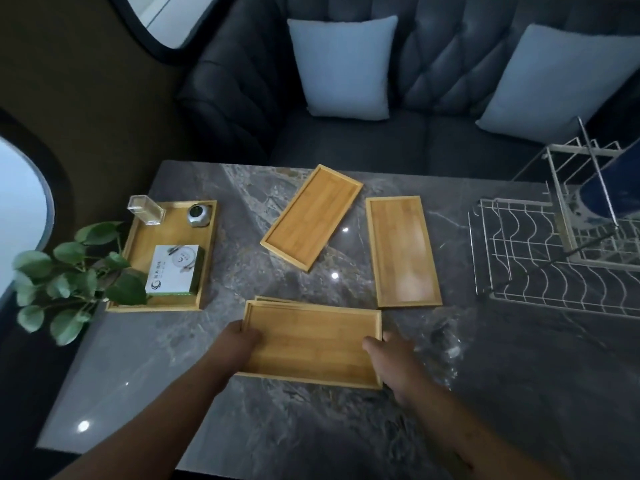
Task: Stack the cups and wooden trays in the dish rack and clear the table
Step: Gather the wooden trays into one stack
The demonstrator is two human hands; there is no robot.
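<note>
A small stack of wooden trays (pixel 311 344) lies at the near middle of the grey marble table (pixel 173 393). My left hand (pixel 242 341) grips its left end and my right hand (pixel 391 355) grips its right end. Two more wooden trays lie further back: one tilted (pixel 311 216) at the centre, one lengthwise (pixel 401 251) to its right. The white wire dish rack (pixel 554 265) stands at the table's right edge with a dark blue object (pixel 609 199) in it. No cups are clearly visible.
A larger wooden tray (pixel 138 244) at the left holds a clear box (pixel 145 209), a small silver pot (pixel 199 215) and a green-white box (pixel 176 270). A leafy plant (pixel 69 282) overhangs the left edge. A dark sofa (pixel 346 140) with pale cushions lies beyond.
</note>
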